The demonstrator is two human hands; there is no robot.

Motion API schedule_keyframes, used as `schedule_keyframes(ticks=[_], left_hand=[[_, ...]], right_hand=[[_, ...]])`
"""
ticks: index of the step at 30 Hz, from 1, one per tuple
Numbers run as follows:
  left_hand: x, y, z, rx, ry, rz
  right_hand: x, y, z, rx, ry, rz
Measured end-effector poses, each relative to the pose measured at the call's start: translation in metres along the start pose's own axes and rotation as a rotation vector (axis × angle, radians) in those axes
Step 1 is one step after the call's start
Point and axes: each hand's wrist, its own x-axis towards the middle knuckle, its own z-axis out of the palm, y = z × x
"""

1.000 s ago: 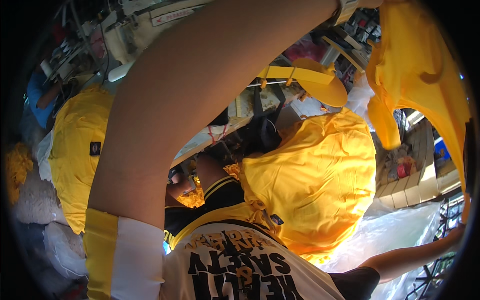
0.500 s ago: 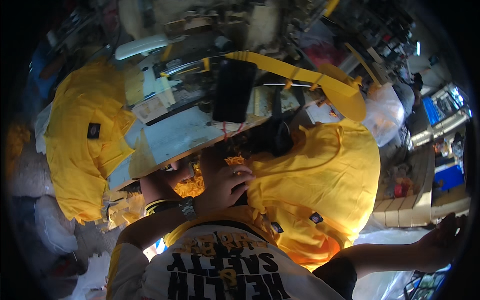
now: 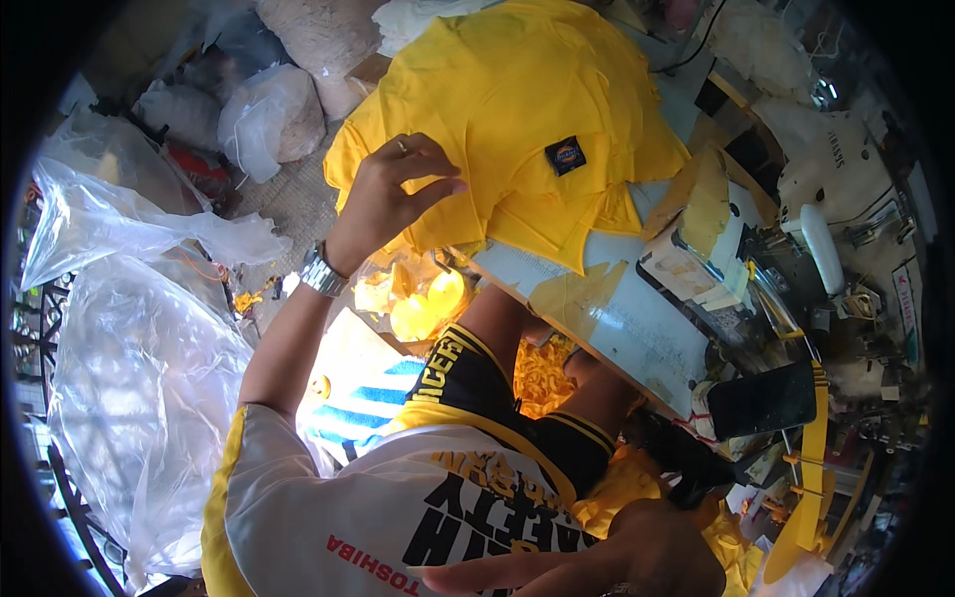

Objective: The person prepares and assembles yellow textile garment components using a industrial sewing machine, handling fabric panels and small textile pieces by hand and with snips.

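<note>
Yellow garments (image 3: 477,109) seem soft, light, best gathered by their left edge beside the empty, loosely curled left hand (image 3: 388,194), the right hand (image 3: 637,552) impossible to judge.

Looking steeply down from head height, fisheye-wide.
Set close above the white shirt (image 3: 318,497), facing yellow cloth (image 3: 477,109) and a tabletop (image 3: 652,333) farther off.

The yellow cloth (image 3: 497,99) looks matt, the clear plastic sheeting (image 3: 149,388) glossy and crinkled, the wristwatch (image 3: 323,273) shiny metal.
</note>
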Motion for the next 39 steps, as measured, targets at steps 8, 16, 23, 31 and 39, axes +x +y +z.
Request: schedule_keyframes(ticks=[8,16,23,31,39], left_hand=[[-0.047,0.008,0.037,0.135,-0.205,0.12],[-0.054,0.03,0.068,0.175,0.02,-0.036],[-0.067,0.058,0.06,-0.046,0.211,-0.26],[-0.077,0.064,0.04,0.133,0.312,-0.163],[-0.093,0.049,0.045,0.096,0.154,0.172]], right_hand=[[0.012,-0.029,-0.058,-0.117,0.087,0.163],[0.034,-0.013,-0.15,-1.147,-0.21,0.792],[0.035,0.091,-0.187,-1.786,-0.735,0.104],[0.038,0.122,-0.171,-1.803,-0.715,-0.058],[0.02,0.08,-0.183,-1.734,-0.592,0.267]])
